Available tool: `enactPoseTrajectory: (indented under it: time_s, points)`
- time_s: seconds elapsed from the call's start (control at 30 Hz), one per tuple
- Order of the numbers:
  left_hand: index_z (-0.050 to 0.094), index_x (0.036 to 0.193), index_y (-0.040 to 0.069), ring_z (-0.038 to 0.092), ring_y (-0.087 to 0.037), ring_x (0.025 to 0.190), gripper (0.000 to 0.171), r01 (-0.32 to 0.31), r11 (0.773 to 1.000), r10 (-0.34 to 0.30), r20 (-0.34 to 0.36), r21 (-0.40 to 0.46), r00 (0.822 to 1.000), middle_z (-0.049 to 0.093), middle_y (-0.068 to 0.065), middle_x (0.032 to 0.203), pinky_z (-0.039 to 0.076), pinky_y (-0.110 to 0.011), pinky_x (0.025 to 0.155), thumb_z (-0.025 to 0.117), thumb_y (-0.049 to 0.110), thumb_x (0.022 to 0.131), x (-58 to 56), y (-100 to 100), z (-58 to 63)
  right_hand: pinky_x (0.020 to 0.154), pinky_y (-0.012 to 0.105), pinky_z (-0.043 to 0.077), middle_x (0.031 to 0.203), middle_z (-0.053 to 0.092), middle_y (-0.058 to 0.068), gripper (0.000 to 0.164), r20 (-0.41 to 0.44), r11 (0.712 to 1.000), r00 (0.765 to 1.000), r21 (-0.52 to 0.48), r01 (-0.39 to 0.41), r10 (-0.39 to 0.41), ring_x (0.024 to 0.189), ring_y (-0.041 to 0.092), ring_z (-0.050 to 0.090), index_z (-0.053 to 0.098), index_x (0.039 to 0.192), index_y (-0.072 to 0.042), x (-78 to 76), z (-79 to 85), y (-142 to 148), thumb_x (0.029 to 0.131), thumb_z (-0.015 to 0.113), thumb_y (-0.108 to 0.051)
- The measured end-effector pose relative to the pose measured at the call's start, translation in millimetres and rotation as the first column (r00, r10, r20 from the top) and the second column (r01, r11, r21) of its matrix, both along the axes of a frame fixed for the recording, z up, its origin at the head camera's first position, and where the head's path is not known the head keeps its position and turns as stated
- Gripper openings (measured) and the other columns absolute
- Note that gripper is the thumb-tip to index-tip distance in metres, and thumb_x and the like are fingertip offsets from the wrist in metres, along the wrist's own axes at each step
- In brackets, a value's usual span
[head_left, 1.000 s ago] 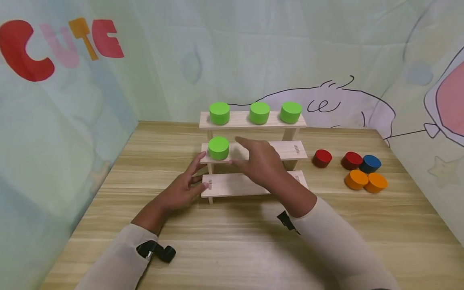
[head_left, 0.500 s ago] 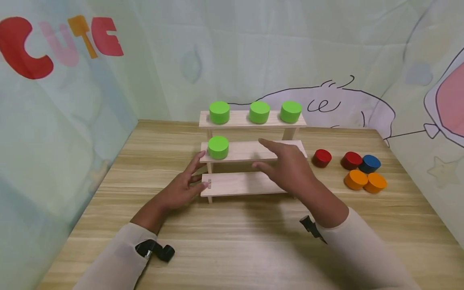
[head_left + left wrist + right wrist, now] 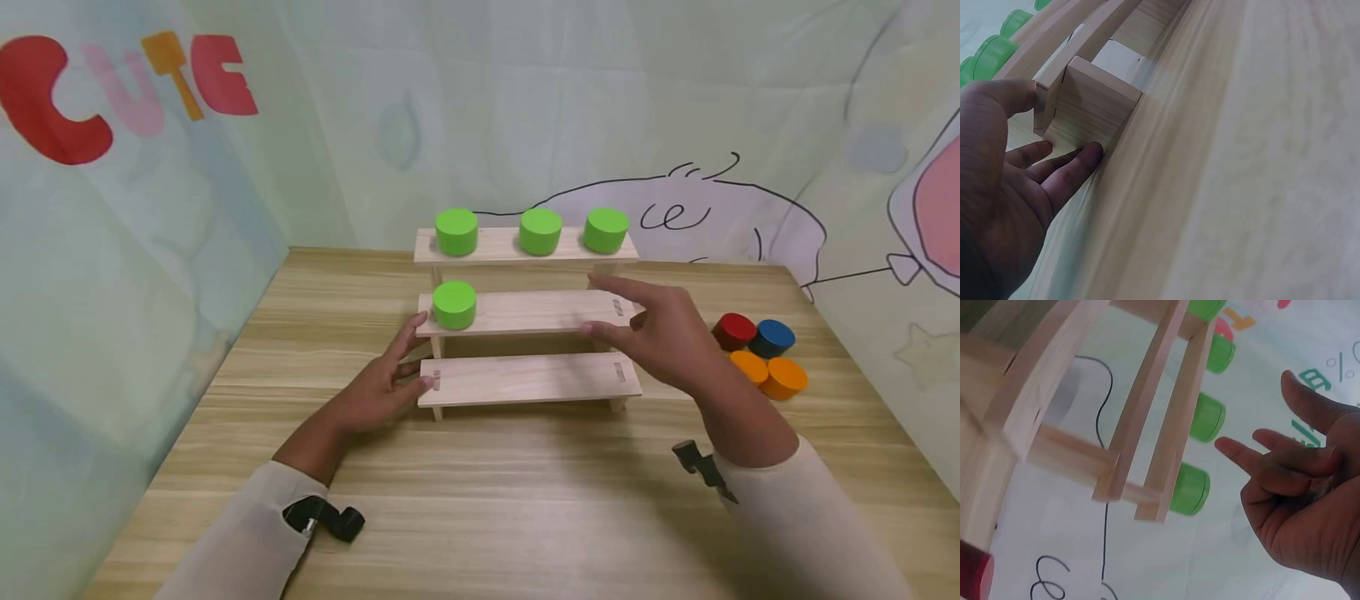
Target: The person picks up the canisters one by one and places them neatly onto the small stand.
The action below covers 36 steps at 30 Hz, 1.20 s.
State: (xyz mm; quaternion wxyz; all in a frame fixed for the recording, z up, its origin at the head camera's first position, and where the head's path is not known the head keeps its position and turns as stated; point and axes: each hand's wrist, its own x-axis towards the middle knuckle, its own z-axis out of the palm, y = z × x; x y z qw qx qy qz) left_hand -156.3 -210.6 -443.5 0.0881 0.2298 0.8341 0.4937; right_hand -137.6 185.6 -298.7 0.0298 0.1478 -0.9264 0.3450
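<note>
Backdrop point(image 3: 480, 108) reads "CUTE"; L hand point(image 3: 378, 387) touches rack point(image 3: 529, 380) w/ fingers apart, R hand point(image 3: 663, 333) likewise apart nr mid shelf point(image 3: 536, 312).

I saw the right hand point(image 3: 1304, 506) poised near the wooden rack point(image 3: 1134, 419), some fingers bent, others reaching out. Green discs point(image 3: 1208, 417) sat on the rack, a red disc point(image 3: 974, 572) showed at the lower-left corner, and drawn lines ran across the pale backdrop point(image 3: 1241, 556).
</note>
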Motion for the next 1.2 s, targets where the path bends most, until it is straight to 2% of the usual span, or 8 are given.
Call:
enactPoseTrajectory:
  time_s: [0.1, 0.27, 0.4, 0.53, 0.7, 0.9, 1.1, 1.2]
  points:
    - [0.002, 0.176, 0.039, 0.050, -0.058, 0.149, 0.092, 0.000, 1.000, 0.000, 0.001, 0.000, 1.000, 0.026, -0.029, 0.177, 0.055, -0.066, 0.112, 0.064, 0.018, 0.111, -0.5, 0, 0.0, 0.056, 0.025, 0.054, 0.158, 0.063, 0.013, 0.067, -0.007, 1.000, 1.000, -0.003, 0.004, -0.004, 0.065, 0.026, 0.070, 0.062, 0.157, -0.025, 0.7, -1.0, 12, 0.096, 0.087, -0.025]
    - [0.002, 0.176, 0.039, 0.050, -0.058, 0.149, 0.092, -0.003, 1.000, 0.003, 0.005, -0.003, 1.000, 0.027, -0.029, 0.177, 0.054, -0.066, 0.112, 0.064, 0.019, 0.111, 0.3, -1, 0.4, 0.046, 0.030, 0.039, 0.128, 0.076, 0.022, 0.064, 0.018, 0.999, 0.999, -0.007, 0.034, -0.034, 0.050, 0.020, 0.038, 0.064, 0.156, -0.023, 1.7, -5.3, 32, 0.096, 0.087, -0.027]
    - [0.002, 0.176, 0.039, 0.050, -0.058, 0.149, 0.091, -0.007, 1.000, 0.007, 0.008, -0.005, 1.000, 0.027, -0.028, 0.177, 0.055, -0.066, 0.112, 0.064, 0.020, 0.111, 1.3, -2, 1.0, 0.057, 0.022, 0.051, 0.157, 0.063, 0.018, 0.061, 0.082, 0.997, 0.995, -0.043, 0.065, -0.061, 0.062, 0.015, 0.062, 0.064, 0.155, -0.022, 1.5, -9.1, 48, 0.099, 0.085, -0.031]
    - [0.002, 0.176, 0.040, 0.051, -0.058, 0.149, 0.091, -0.007, 1.000, 0.007, 0.005, -0.001, 1.000, 0.027, -0.028, 0.177, 0.056, -0.065, 0.111, 0.064, 0.020, 0.111, 1.1, -2, 1.0, 0.077, 0.017, 0.060, 0.160, 0.061, 0.017, 0.060, 0.122, 0.993, 0.989, -0.078, 0.092, -0.082, 0.088, 0.021, 0.081, 0.063, 0.156, -0.023, 2.2, -14.6, 63, 0.100, 0.082, -0.034]
    - [0.002, 0.176, 0.040, 0.051, -0.058, 0.149, 0.092, 0.000, 1.000, 0.000, 0.004, 0.009, 1.000, 0.027, -0.029, 0.177, 0.056, -0.064, 0.111, 0.064, 0.020, 0.111, 0.8, -1, 0.5, 0.058, 0.023, 0.050, 0.145, 0.068, 0.020, 0.060, 0.121, 0.991, 0.987, -0.062, 0.115, -0.107, 0.066, 0.011, 0.063, 0.063, 0.156, -0.017, 4.5, -23.2, 80, 0.101, 0.082, -0.030]
    - [0.002, 0.176, 0.039, 0.050, -0.057, 0.149, 0.092, 0.001, 1.000, -0.002, 0.008, 0.013, 1.000, 0.026, -0.029, 0.177, 0.057, -0.063, 0.110, 0.064, 0.018, 0.111, -0.4, 0, 0.0, 0.050, 0.030, 0.036, 0.096, 0.065, 0.011, 0.056, 0.094, 0.985, 0.981, -0.014, 0.173, -0.171, 0.081, 0.021, 0.045, 0.069, 0.150, -0.016, 7.4, -32.4, 94, 0.099, 0.084, -0.033]
    - [0.003, 0.176, 0.039, 0.051, -0.058, 0.148, 0.092, -0.004, 1.000, 0.004, 0.004, 0.003, 1.000, 0.028, -0.029, 0.176, 0.056, -0.065, 0.110, 0.064, 0.018, 0.111, -0.4, 0, 1.1, 0.051, 0.026, 0.042, 0.100, 0.054, 0.011, 0.057, 0.117, 0.982, 0.977, -0.040, 0.185, -0.180, 0.073, 0.015, 0.046, 0.068, 0.151, -0.016, 11.3, -36.9, 104, 0.099, 0.083, -0.034]
    - [0.002, 0.176, 0.038, 0.051, -0.059, 0.148, 0.092, 0.002, 1.000, -0.002, 0.001, 0.005, 1.000, 0.028, -0.030, 0.176, 0.056, -0.065, 0.110, 0.064, 0.017, 0.111, -0.2, 0, 0.9, 0.058, 0.023, 0.048, 0.113, 0.063, 0.014, 0.058, 0.117, 0.983, 0.977, -0.028, 0.183, -0.178, 0.088, 0.020, 0.058, 0.066, 0.152, -0.013, 11.9, -40.1, 107, 0.100, 0.083, -0.034]
